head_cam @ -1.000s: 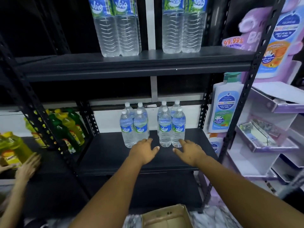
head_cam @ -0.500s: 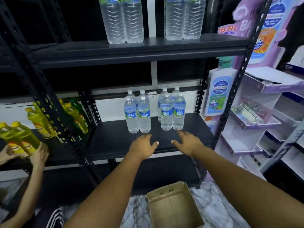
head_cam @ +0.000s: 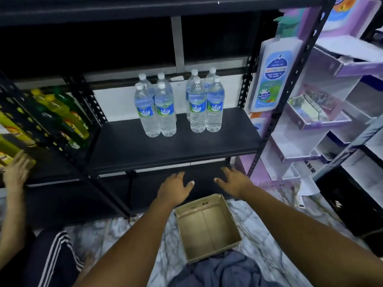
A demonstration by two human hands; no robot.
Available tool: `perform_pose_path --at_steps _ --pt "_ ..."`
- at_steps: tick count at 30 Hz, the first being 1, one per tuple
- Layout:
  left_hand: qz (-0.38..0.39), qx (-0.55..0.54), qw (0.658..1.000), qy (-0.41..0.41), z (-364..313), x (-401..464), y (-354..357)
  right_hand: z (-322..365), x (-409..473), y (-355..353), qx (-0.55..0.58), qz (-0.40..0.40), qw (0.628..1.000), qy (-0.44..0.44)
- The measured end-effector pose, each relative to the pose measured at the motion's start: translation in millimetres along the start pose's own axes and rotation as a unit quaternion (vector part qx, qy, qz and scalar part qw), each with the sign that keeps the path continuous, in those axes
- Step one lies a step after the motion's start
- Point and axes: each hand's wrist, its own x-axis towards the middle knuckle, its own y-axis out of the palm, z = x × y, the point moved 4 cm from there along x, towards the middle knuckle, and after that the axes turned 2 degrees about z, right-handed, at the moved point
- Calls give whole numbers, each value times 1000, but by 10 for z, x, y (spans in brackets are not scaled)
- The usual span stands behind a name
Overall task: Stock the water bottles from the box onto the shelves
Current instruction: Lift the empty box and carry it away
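Eight water bottles (head_cam: pixel 178 108) stand on the shelf (head_cam: pixel 165 148) at 12 o'clock; L grip (head_cam: pixel 174 186) & R grip (head_cam: pixel 234 182) both released, above empty box (head_cam: pixel 207 224) at 6 o'clock

Water bottles (head_cam: pixel 178 106) on shelf (head_cam: pixel 176 146) (two clusters, side by side), box (head_cam: pixel 207 224) on floor below, in front.

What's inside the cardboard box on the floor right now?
Nothing visible: the box shows a bare cardboard bottom with a seam down the middle and no bottles. Its near edge is partly covered by grey cloth, so that corner cannot be checked.
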Motion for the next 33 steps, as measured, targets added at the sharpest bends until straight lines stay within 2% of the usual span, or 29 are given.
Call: perform_pose_path --at_steps 9,17,33 --pt "69 -40 993 -91 500 462 1331 -735 658 1188 3 105 994 29" --pt "98 -60 981 -155 1104 834 2469 -1296 1268 2392 43 153 986 51" --pt "69 -45 977 -196 2314 1756 4336 -2441 2529 4190 87 94 988 87"
